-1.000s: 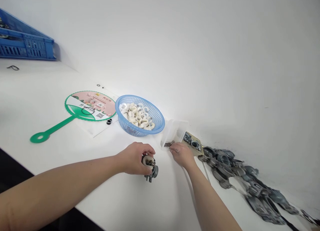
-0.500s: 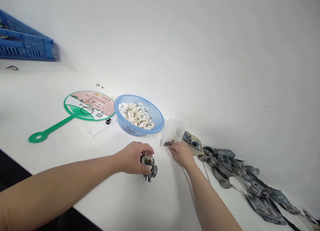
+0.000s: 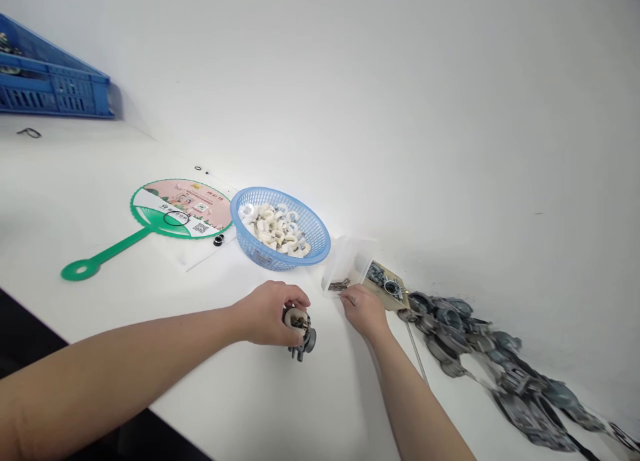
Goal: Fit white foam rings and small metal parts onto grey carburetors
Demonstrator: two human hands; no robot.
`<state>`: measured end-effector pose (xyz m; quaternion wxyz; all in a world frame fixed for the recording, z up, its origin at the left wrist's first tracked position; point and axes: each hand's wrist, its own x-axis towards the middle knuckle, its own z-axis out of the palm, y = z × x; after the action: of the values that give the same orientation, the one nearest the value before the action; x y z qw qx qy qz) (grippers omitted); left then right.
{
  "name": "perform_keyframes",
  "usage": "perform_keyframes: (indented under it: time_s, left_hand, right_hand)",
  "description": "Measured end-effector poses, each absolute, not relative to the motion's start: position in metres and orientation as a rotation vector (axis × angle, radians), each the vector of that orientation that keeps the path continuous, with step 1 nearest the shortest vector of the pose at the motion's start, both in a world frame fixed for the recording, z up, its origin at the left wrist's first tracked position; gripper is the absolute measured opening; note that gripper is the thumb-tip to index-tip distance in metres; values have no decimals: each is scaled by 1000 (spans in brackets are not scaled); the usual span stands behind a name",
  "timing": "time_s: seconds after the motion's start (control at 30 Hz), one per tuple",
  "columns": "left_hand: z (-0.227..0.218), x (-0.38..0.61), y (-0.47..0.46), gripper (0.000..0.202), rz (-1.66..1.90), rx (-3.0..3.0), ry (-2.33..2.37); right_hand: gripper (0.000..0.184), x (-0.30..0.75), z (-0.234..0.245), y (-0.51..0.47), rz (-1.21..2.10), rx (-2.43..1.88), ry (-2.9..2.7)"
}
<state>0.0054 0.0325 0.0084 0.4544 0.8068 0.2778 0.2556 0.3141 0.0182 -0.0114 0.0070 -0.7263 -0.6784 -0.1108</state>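
Observation:
My left hand (image 3: 274, 312) is wrapped round a grey metal carburetor (image 3: 301, 334), just above the white table. Its open side faces up, showing a white plastic float and brass-coloured parts. My right hand (image 3: 365, 309) is closed at the front edge of a clear plastic box (image 3: 354, 258), its fingertips pressed together. What they pinch is hidden. Small thin metal pins (image 3: 339, 284) lie inside that box, close to my fingertips. Behind my hands stands a blue mesh basket (image 3: 320, 244) filled with white ring-shaped plastic floats (image 3: 275, 228).
A cardboard box (image 3: 400, 300) of metal parts sits right of the clear box. Several grey carburetor parts (image 3: 455, 334) are piled along the wall. At left lie a green-handled fan (image 3: 125, 244) and a black ring (image 3: 219, 240). A blue crate (image 3: 75, 94) stands far left.
The whole view has shifted slightly. Both hands stay in nearly the same places, the left on the carburetor and the right at the clear box.

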Motion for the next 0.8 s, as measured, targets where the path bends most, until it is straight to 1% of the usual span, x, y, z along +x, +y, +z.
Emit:
perform_keyframes:
  time_s: [0.17,0.37,0.8]
  left_hand:
    - [9,5,33,49,628,2008,691]
    - [8,5,33,49,618,1995,687]
    - [8,5,34,49,630,2014,683]
  right_hand:
    - [14,312,-6,24,-321,-2354,-2139]
    - [12,309,1,31,-300,-2376,-2249]
    - [13,302,0,31,-429,-2344,-2378]
